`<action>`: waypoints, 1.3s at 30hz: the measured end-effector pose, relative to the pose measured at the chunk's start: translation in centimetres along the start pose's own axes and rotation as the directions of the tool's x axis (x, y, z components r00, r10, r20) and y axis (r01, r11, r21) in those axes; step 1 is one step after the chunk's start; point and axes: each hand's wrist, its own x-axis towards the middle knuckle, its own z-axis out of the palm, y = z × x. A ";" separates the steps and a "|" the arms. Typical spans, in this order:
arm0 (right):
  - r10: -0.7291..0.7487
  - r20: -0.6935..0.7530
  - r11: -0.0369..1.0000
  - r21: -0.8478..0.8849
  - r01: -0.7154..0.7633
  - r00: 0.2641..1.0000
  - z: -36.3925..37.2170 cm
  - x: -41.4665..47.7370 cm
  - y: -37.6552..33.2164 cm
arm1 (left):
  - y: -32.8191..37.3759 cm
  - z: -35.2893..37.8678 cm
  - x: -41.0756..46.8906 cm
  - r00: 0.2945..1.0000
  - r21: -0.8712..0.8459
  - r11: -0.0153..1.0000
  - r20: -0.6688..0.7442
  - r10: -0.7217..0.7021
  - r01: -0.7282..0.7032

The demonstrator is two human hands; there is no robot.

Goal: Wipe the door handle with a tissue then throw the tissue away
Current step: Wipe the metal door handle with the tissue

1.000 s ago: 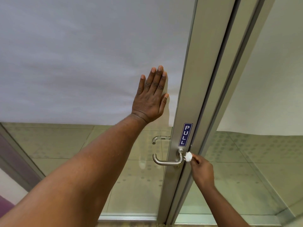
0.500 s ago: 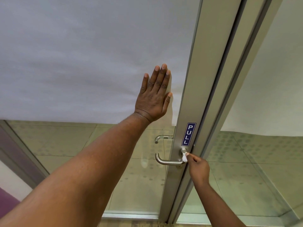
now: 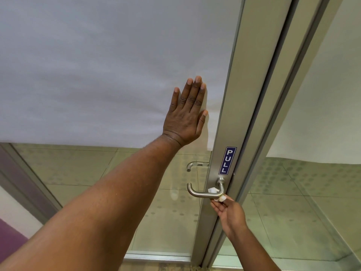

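Observation:
A brushed-metal lever door handle sticks out from the aluminium door frame, just below a blue PULL sign. My right hand reaches up from below and pinches a small crumpled white tissue against the handle's bend, close to the frame; part of the tissue shows above the bar and part below it. My left hand lies flat, fingers together and stretched, on the frosted glass panel above and left of the handle, holding nothing.
The door's upper glass is frosted white; the lower glass is clear, showing a tiled floor and a second handle on the far side. A fixed glass panel stands right of the frame. A purple wall strip is at lower left.
My right hand has slid the tissue from the handle's base beside the frame down onto the bend of the lever. My left hand has stayed flat on the glass.

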 end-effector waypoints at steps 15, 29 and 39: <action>0.107 0.064 0.977 0.179 -0.117 0.992 4.1 -1.6 4.6 | 0.0 0.0 0.0 1.000 -0.006 1.000 0.009 -0.004 0.004; 0.098 0.005 0.970 0.222 -0.097 0.995 7.8 -0.6 7.2 | -0.1 0.4 -0.1 1.000 -0.008 1.000 -0.004 -0.006 0.006; 0.152 0.132 0.972 -0.198 -0.124 0.980 6.7 -0.9 8.5 | -0.2 0.4 -0.1 1.000 -0.014 1.000 0.006 0.000 0.000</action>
